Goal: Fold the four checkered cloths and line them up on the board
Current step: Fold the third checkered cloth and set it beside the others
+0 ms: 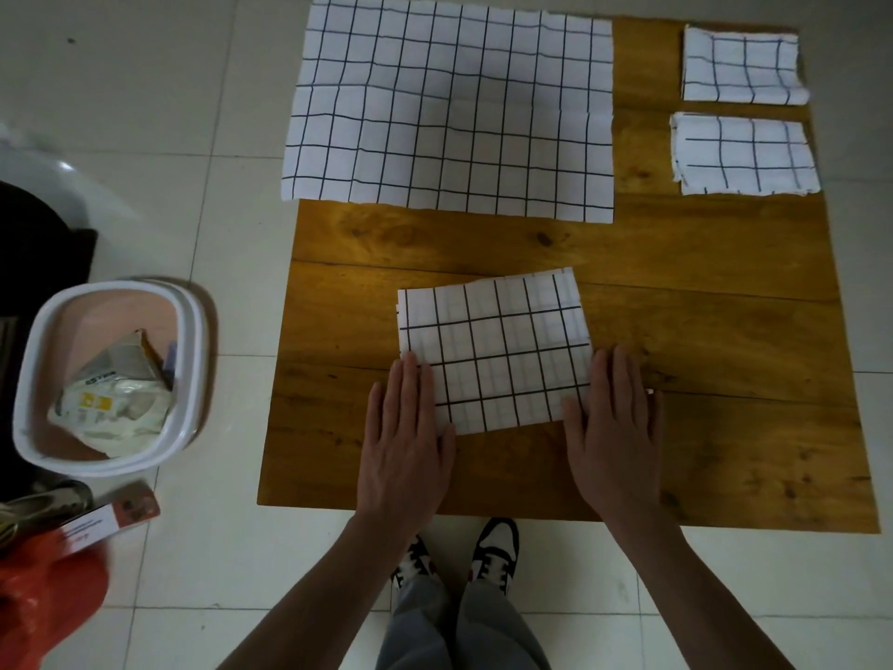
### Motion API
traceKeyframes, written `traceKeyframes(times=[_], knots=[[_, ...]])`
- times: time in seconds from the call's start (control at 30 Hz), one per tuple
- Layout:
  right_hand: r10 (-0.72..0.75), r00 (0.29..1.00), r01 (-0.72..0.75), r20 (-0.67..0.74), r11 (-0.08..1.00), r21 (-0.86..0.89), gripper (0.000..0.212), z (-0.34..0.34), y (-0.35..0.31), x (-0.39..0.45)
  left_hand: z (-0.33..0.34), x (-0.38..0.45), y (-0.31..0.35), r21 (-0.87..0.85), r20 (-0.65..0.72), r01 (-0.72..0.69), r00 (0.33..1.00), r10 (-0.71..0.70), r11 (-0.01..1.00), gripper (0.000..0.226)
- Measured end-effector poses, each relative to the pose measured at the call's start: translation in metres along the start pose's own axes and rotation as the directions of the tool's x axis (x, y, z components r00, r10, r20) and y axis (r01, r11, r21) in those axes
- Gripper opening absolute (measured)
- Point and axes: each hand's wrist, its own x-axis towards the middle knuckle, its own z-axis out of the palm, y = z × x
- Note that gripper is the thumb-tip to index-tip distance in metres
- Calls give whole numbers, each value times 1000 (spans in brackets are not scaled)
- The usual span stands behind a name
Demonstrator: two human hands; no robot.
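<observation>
- Both grips lie flat with straight fingers: the left hand (405, 440) presses the near-left corner of the half-folded cloth (495, 348), the right hand (612, 435) its near-right corner. Neither grasps anything.
- The cloth sits skewed on the board (676, 292), just ahead of the fingertips. A fold made now would likely come out crooked and mismatch the two folded cloths (741, 65) far ahead and right of the right hand.
- The layers look thin; lifting one palm could let them slide apart.
- The unfolded cloth (449, 108), well ahead of both hands, overhangs the board's far-left edge and could slip onto the floor (193, 137) if tugged carelessly.
- The bin (111, 374) stands well left of the left hand, an unlikely snag.
</observation>
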Motion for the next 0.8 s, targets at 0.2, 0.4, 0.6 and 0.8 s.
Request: traceKeyframes(times=[0.2,0.4,0.6,0.8], knots=[[83,994,-78,-74,994,72,46,-16,-19,-8,3,0,4,4,-19,17,1000,-17,1000,70],[326,941,-337,88,917,212,61,-27,-27,-2,2,0,5,-1,-12,24,1000,-24,1000,70],[418,883,-467,212,827,314,52,-35,-28,11,1,-1,4,0,-10,20,1000,-20,1000,70],[384,903,-429,191,801,418,45,-36,-34,15,2,-2,4,-18,-4,27,1000,-28,999,71]])
